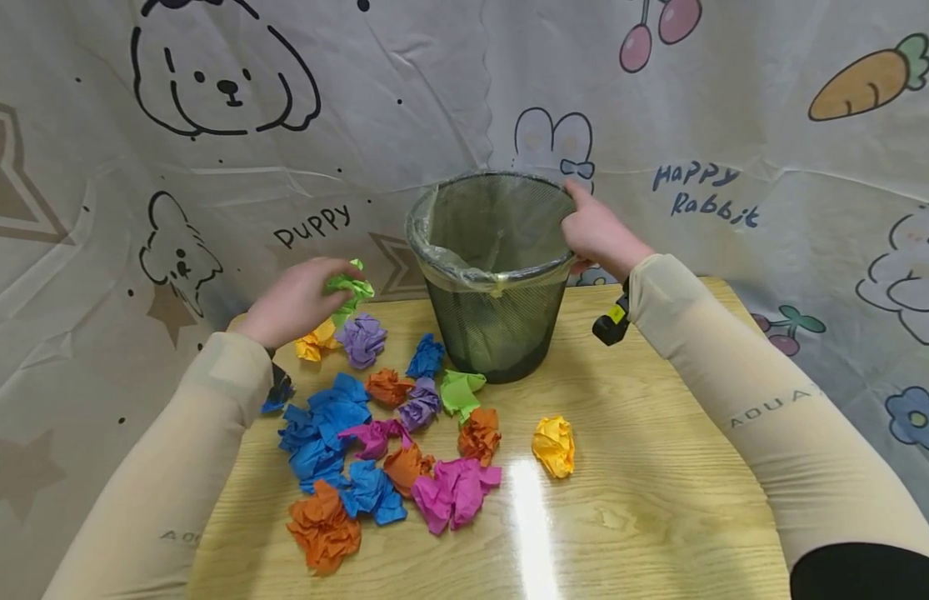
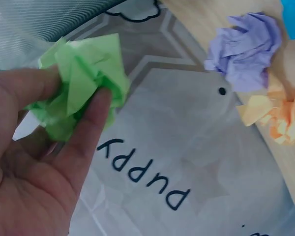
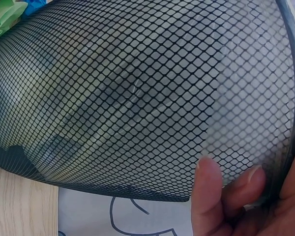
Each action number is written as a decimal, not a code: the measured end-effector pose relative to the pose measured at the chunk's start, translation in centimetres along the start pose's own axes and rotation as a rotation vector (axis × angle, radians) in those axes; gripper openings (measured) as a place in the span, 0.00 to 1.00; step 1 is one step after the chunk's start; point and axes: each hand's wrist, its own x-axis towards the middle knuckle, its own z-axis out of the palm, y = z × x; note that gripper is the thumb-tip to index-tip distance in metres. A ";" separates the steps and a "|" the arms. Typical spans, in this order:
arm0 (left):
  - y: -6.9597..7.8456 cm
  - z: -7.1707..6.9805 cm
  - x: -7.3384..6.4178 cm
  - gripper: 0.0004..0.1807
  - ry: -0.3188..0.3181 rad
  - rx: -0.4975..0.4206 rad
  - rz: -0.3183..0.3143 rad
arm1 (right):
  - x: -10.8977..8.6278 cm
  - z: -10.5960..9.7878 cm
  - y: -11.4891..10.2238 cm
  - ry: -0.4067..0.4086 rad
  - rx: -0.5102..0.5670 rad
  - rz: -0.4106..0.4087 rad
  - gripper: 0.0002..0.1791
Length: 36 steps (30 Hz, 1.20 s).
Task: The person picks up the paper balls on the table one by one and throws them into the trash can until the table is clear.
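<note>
My left hand [image 1: 299,300] pinches a crumpled green paper ball [image 2: 91,73] between thumb and fingers, raised over the back left of the table. Left of the black mesh wastebasket [image 1: 501,329], it is apart from the rim. A clear plastic liner [image 1: 452,265] is folded over that rim. My right hand [image 1: 602,229] grips the basket's right rim, fingertips against the outer mesh in the right wrist view. Below the left hand lie a purple paper ball [image 1: 362,340] and a yellow-orange one [image 1: 317,340].
Several crumpled papers lie on the wooden table [image 1: 644,492]: blue [image 1: 325,425], orange [image 1: 324,529], pink [image 1: 455,493] and green [image 1: 461,392]. One yellow ball [image 1: 554,447] sits apart to the right. A printed curtain [image 1: 434,92] hangs behind the table.
</note>
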 end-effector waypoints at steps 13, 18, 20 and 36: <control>4.0 -3.7 1.8 0.18 0.274 -0.038 0.050 | 0.2 -0.2 0.2 0.017 -0.016 -0.004 0.45; 5.9 -4.7 2.8 0.19 0.304 -0.044 0.082 | 0.2 -0.3 0.2 0.020 -0.018 -0.001 0.45; 6.7 -4.9 3.2 0.19 0.311 -0.042 0.097 | 0.2 -0.3 0.2 0.021 -0.018 0.000 0.45; 12.6 -3.5 6.8 0.17 0.281 -0.039 0.287 | 0.1 0.1 0.0 0.016 -0.016 0.001 0.45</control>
